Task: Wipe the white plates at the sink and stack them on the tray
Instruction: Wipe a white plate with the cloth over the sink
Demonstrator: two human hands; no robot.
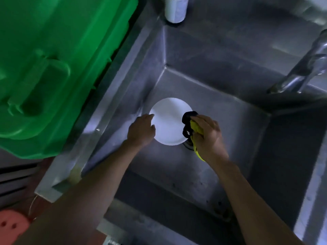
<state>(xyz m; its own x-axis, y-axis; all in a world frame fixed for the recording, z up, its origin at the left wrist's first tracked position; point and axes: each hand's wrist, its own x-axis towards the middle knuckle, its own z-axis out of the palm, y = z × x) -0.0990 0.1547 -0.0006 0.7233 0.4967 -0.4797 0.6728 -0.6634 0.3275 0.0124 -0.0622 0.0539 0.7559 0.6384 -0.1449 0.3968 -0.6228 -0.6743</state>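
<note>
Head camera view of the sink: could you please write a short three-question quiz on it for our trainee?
1. True or false: the left hand holds the white plate by its edge.
2. Which hand grips the yellow and black cloth? A left, B right.
3. Fill in: the big bin left of the sink is coloured ____.

Key: 1 true; 2 B, the right hand; 3 green.

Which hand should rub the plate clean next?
Probably the right hand: it already grips the yellow and black cloth at the white plate's right edge. The left hand holds the plate's left edge steady over the sink.
</note>
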